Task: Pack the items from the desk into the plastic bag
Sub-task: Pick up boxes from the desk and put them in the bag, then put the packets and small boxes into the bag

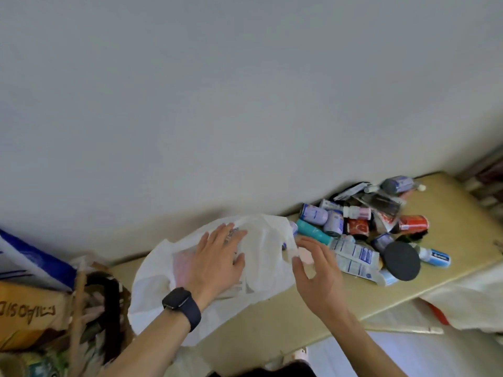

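Under the left hand [217,257] the bag [269,268] is thin white plastic, crinkled, faintly see-through. The counter [449,213] is pale, smooth and matt. Right of the right hand [318,273] lie a matt black disc [402,261] and a glossy printed tube [356,254]. The watch strap [192,314] is matt, dark.
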